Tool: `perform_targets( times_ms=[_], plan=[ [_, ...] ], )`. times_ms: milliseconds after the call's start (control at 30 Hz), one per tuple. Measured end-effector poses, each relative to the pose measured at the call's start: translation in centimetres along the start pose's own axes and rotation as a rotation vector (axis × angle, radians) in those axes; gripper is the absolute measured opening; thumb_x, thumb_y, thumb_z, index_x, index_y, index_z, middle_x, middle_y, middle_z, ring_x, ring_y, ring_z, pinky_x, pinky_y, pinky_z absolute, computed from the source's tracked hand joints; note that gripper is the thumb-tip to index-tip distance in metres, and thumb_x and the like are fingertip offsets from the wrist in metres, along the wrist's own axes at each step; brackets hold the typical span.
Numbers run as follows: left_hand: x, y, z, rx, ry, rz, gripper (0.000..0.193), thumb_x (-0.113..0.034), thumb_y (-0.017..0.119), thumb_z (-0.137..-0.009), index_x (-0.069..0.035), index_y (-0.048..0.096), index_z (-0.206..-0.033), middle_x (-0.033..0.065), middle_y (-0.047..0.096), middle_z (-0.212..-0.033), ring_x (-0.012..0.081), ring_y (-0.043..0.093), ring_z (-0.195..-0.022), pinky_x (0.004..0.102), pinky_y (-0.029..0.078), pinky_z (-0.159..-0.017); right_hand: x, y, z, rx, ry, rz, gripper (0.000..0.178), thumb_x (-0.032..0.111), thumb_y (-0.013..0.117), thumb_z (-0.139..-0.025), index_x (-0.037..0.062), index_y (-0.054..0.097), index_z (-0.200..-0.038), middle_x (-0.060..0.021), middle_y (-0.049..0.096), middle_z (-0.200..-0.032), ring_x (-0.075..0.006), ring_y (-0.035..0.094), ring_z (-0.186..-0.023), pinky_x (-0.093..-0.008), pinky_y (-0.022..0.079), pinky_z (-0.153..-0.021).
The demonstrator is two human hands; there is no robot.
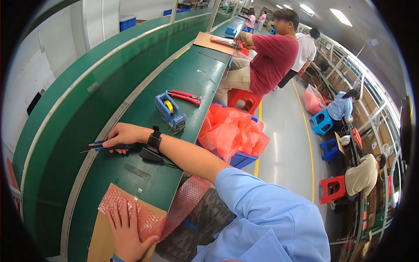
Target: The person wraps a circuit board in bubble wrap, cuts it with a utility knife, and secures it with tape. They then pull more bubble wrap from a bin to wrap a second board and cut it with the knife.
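My left hand (128, 230) lies flat with fingers spread on a sheet of pinkish bubble wrap (150, 217). The wrap covers part of a brown cardboard sheet (101, 239) at the near end of the green bench. Farther up, across the bench's left edge, my right hand (123, 136) is closed round a slim black-and-blue tool (97, 147), its narrow ends pointing left; its exact kind is unclear. Beyond that hand stand a blue tape dispenser (169, 112) with yellow at its core and a red utility knife (185, 97). A black strap (154, 138) circles my right wrist.
A small black box with a cable (151, 155) sits beside my right wrist. Right of the bench, a blue crate (242, 160) overflows with red bubble-wrap bags (231, 131). A seated co-worker in red (275, 61) works farther along. A raised green ledge (56, 174) runs along the left.
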State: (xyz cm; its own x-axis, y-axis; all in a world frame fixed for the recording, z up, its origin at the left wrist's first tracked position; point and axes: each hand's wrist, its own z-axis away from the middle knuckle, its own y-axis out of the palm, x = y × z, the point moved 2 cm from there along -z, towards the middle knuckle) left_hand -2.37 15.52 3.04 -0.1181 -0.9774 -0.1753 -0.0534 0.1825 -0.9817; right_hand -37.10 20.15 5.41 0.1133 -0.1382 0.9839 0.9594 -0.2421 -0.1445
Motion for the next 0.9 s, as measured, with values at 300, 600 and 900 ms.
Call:
perform_targets(
  times_ms=[300,600,900],
  plan=[
    [0.2,-0.4,-0.1,-0.107,0.005,-0.083,0.103,-0.073,0.064,-0.087,-0.004,0.048,-0.162,0.0241,0.042,-0.169,0.0522,0.035,-0.156,0.0708,0.022,-0.127,-0.1,-0.2,0.0,-0.01,-0.001,-0.038,0.032,0.028,0.072,-0.106,-0.0021,0.079,-0.095,-0.005,0.074,-0.072,-0.0121,0.071,-0.061,-0.0273,0.056,-0.058],
    [-1.1,-2.0,0.6,0.157,-0.058,0.093,0.127,-0.07,0.082,-0.075,0.005,0.038,-0.166,0.0296,0.028,-0.176,0.0554,0.017,-0.164,0.0733,0.005,-0.133,-0.7,0.1,-0.1,-0.003,-0.006,-0.07,0.032,0.026,0.072,-0.106,-0.0028,0.079,-0.095,-0.0052,0.074,-0.074,-0.0124,0.071,-0.063,-0.028,0.057,-0.059],
    [-1.0,-2.3,0.2,0.157,-0.054,0.099,0.126,-0.069,0.083,-0.075,0.006,0.038,-0.166,0.0297,0.028,-0.176,0.0553,0.017,-0.164,0.0738,0.006,-0.132,-0.5,-0.2,-0.5,-0.003,-0.016,-0.054,0.032,0.026,0.071,-0.106,-0.0031,0.078,-0.095,-0.0053,0.074,-0.075,-0.0122,0.072,-0.064,-0.0283,0.058,-0.059]
  ],
)
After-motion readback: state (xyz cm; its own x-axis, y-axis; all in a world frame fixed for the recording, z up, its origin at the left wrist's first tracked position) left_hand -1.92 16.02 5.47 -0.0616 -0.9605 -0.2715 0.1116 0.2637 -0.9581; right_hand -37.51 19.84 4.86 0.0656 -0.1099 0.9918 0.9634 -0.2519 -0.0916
